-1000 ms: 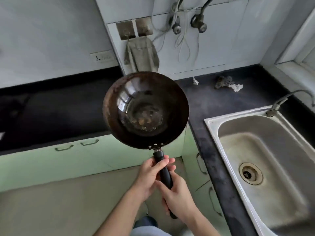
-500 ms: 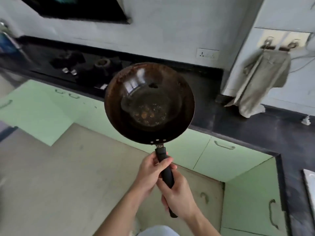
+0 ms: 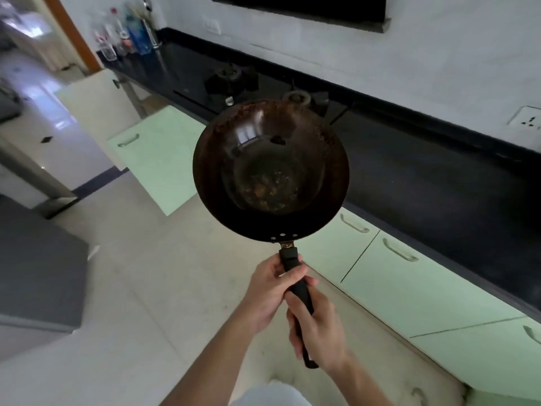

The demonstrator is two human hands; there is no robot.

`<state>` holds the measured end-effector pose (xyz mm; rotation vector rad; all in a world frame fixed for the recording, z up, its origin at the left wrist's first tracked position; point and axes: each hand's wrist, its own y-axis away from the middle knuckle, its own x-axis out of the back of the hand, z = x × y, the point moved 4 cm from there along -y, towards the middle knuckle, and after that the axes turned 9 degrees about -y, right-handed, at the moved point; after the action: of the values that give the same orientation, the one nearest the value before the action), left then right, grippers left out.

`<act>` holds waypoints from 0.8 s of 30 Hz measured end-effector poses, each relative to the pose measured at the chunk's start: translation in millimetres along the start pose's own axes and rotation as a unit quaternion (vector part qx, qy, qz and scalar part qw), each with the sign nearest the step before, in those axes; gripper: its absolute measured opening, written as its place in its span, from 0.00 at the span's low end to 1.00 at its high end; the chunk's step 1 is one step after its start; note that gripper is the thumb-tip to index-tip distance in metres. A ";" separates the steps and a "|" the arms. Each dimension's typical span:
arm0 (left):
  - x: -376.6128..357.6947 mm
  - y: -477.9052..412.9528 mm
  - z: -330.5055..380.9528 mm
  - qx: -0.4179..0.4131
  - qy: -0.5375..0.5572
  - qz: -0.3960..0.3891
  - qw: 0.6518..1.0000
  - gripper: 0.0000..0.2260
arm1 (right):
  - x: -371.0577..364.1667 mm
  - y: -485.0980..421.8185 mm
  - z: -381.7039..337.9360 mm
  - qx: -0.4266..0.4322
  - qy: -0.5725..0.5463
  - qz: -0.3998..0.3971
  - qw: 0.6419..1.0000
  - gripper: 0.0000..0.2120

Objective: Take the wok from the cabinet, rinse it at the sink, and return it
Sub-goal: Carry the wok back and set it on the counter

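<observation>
My left hand (image 3: 270, 291) and right hand (image 3: 322, 332) both clench the black handle (image 3: 289, 259), left fingers (image 3: 292, 272) nearer the bowl, so the wok (image 3: 270, 171) hangs in the air just beyond them. To carry it well, I'd grip firmly and hold the bowl level, clear of the worktop (image 3: 424, 177) on the right. Its long axis runs straight away from my fingers, bowl foremost, hollow upward.

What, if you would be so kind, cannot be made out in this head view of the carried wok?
Head view only:
Underside of the wok: faces away from the camera.
Most of its handle: wrapped by the left hand and right hand.
Stove burner: partly behind the wok's rim.
Bottles: blurred, labels unreadable.
Wall socket: cut by the right edge.
</observation>
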<state>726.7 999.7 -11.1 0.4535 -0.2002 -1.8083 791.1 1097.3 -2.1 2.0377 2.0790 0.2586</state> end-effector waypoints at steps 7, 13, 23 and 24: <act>81.8 -29.5 24.1 -0.004 0.038 0.068 0.997 0.10 | -62.3 -66.4 -18.2 -0.026 0.015 -0.064 0.998 0.11; 139.5 -62.8 48.6 -0.005 0.084 0.133 0.988 0.10 | -105.8 -131.6 -31.8 -0.058 0.016 -0.109 0.992 0.11; 247.3 -152.6 119.4 -0.040 0.110 0.255 0.960 0.12 | -184.3 -292.1 -74.7 -0.043 0.036 -0.242 0.969 0.12; 256.9 -159.8 126.1 -0.043 0.115 0.267 0.956 0.12 | -191.9 -306.1 -78.9 -0.039 0.041 -0.254 0.965 0.12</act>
<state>476.5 788.0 -6.4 0.4897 -0.0712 -1.2186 478.1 900.3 -4.4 1.4022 2.5039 0.3308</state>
